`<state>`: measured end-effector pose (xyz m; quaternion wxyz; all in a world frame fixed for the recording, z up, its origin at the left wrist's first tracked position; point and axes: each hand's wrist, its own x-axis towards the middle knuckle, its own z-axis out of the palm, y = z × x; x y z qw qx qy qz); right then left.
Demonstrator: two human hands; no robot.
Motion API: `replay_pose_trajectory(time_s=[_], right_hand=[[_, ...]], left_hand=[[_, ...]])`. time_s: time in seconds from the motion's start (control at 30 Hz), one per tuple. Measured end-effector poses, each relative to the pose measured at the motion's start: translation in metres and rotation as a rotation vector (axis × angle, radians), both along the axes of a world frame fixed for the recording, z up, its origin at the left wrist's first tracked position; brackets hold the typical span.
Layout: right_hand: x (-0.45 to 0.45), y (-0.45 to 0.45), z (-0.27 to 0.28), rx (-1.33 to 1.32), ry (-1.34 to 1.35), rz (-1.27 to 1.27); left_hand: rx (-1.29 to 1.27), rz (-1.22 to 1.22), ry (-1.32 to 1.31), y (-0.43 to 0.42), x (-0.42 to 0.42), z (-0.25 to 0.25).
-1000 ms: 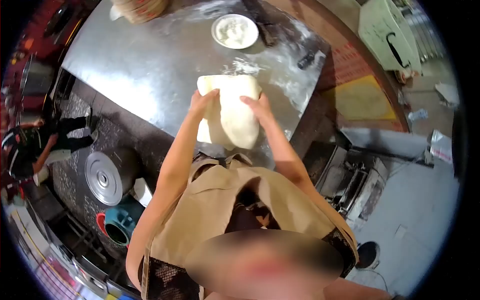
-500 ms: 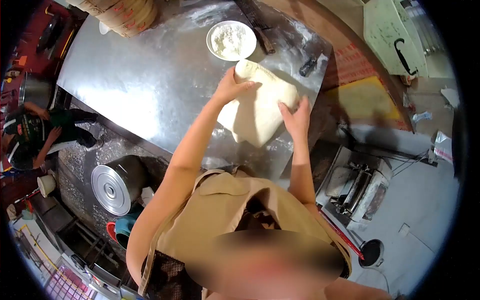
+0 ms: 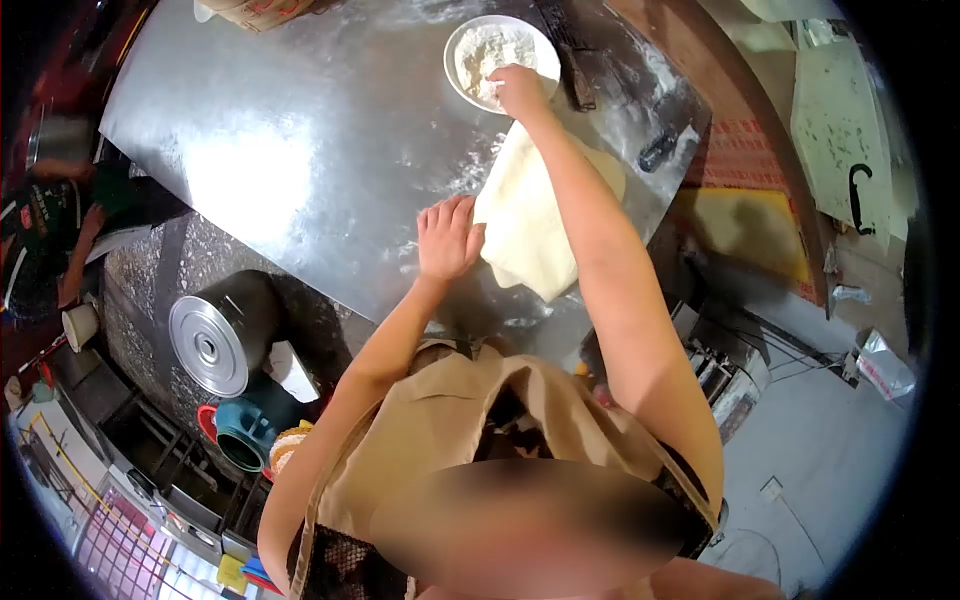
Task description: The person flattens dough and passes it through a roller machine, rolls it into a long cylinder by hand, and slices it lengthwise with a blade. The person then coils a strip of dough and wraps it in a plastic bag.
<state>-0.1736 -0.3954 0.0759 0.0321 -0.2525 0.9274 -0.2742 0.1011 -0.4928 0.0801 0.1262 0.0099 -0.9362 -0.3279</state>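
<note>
On the metal bench [image 3: 380, 140], at the side nearest the body, a pale slab of dough [image 3: 525, 225] lay flat, its outline uneven and its lower edge wavy. The right forearm [image 3: 615, 255] crossed above it and hid part of its right side. The right hand [image 3: 522, 90] was at the bowl [image 3: 547, 52] beyond the dough, its fingers bent down into the flour [image 3: 488, 48] inside. How tightly that grip was drawn together, or how much flour it had hold of, one could not tell.

The left hand [image 3: 448, 235] rested palm down just beside the dough's left edge, fingers stretched out and slightly parted; that grip was loose and held nothing. Whether the thumb touched the dough was unclear.

As for how far things stood, the flattening looked roughly done, since the dough was broad and thin for its spread. It was in one piece, with no cut visible, and no loose layer of flour could be made out on its top, so any spreading of flour there seemed not yet done. White smears marked the bench around it. A dark bar [image 3: 573, 70] lay right of the bowl, and a dark tool [image 3: 657, 152] lay near the bench's right edge.
</note>
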Motion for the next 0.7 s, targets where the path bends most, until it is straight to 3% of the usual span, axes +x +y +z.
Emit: replay_pose_trajectory(time_s=[0.03,0.1,0.17,0.2,0.23,0.3,0.33,0.37,0.43,0.5,0.57,0.6,0.63,0.7], right_hand=[[0.002,0.002,0.016,0.001,-0.001,0.002],[0.019,0.014,0.065,-0.138,-0.393,-0.310],[0.038,0.052,0.080,-0.354,-0.488,-0.160],[0.057,0.072,0.097,-0.298,-0.659,-0.181],[0.073,0.086,0.101,-0.295,-0.650,-0.194],[0.103,0.108,0.090,-0.140,-0.238,-0.309],[0.111,0.113,0.077,-0.116,0.146,-0.242],[0.121,0.114,0.057,-0.121,0.149,-0.253],[0.133,0.103,0.016,-0.109,0.466,-0.152],[0.179,0.079,-0.005,-0.141,0.297,-0.089],[0.224,0.061,0.022,-0.214,0.352,0.096],[0.240,0.058,0.035,-0.221,0.323,0.120],[0.246,0.058,0.043,-0.230,0.294,0.146],[0.231,0.063,0.039,-0.245,0.270,0.211]], left_hand=[[-0.015,0.009,-0.007,0.000,0.000,0.001],[-0.017,0.003,-0.018,0.000,0.001,0.001],[-0.025,0.010,-0.057,0.001,0.002,-0.001],[-0.022,0.018,-0.038,0.002,0.001,-0.002],[-0.014,0.007,-0.031,0.002,-0.001,-0.005],[-0.037,0.029,0.023,0.004,0.001,-0.008],[-0.042,0.035,0.009,0.005,0.002,-0.003],[-0.047,0.024,0.013,0.006,0.004,-0.002],[-0.066,0.033,0.021,0.005,0.002,-0.005],[-0.051,0.024,0.021,0.003,0.002,-0.005],[-0.020,0.011,0.010,0.003,0.006,-0.009],[0.120,0.057,0.014,0.001,0.006,-0.013],[0.260,0.105,0.019,0.000,0.003,-0.013],[0.212,0.107,-0.011,0.003,0.006,-0.014]])
